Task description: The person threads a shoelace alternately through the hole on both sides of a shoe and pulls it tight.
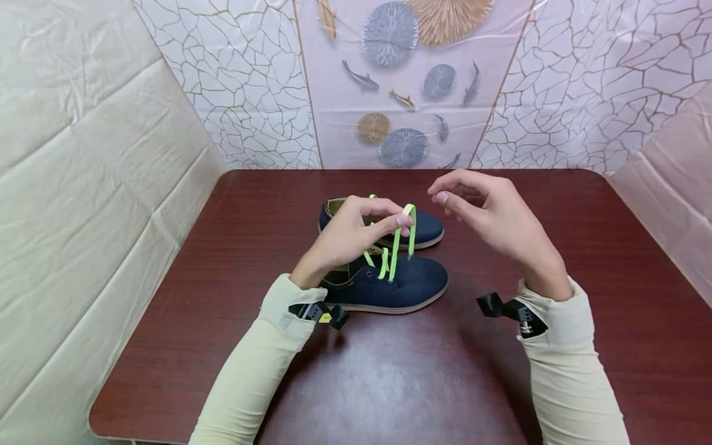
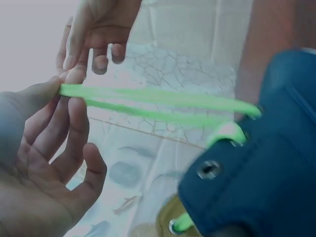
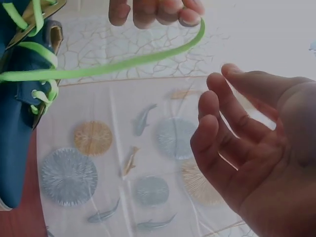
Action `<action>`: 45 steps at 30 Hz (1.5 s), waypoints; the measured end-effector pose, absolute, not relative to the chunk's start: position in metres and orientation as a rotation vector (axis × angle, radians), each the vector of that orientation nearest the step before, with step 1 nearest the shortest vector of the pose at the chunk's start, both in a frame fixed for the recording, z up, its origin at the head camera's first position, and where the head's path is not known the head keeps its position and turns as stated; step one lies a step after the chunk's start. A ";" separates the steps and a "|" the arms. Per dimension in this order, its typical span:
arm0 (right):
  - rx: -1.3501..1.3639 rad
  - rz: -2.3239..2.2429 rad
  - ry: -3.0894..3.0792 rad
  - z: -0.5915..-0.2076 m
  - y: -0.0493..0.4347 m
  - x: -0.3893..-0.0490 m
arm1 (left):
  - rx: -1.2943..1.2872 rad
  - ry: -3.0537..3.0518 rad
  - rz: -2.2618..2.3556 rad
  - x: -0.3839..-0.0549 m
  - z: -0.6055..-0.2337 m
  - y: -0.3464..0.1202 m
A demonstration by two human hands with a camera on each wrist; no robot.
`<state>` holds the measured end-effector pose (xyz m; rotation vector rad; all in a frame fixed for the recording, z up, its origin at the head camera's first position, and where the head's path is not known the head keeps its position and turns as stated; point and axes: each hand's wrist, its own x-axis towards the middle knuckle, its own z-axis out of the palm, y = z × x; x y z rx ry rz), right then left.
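Note:
Two navy blue shoes lie side by side, toes to the right: a near shoe (image 1: pixel 417 285) and a far shoe (image 1: pixel 427 227). My left hand (image 1: pixel 353 230) is above the near shoe and pinches a neon green shoelace (image 1: pixel 394 256) between thumb and fingers. The lace bends over the fingertips, and strands stretch from there to the shoe's eyelets in the left wrist view. My right hand (image 1: pixel 492 213) hovers to the right of the shoes, its fingers loosely bent. It holds nothing; in the right wrist view the lace passes apart from its fingertips.
Both shoes stand on a dark red-brown table (image 1: pixel 183 346) with rounded corners. A patterned cloth (image 1: pixel 250 80) hangs behind its far edge, and a pale sheet (image 1: pixel 94 185) hangs along the left. Each wrist carries a black strapped camera.

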<state>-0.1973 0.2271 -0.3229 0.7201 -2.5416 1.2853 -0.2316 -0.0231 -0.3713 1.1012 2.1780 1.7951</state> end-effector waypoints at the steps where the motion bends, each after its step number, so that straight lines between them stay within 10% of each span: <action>1: 0.708 1.273 -2.546 -0.322 0.226 -0.196 | 1.085 2.155 1.840 -0.231 -0.370 -0.024; 39: 0.606 1.323 -2.696 -0.414 0.168 -0.242 | 0.935 2.282 1.966 -0.220 -0.356 -0.026; 45: 1.007 1.525 -2.335 -0.448 0.178 -0.257 | 1.155 2.320 1.488 -0.213 -0.360 -0.012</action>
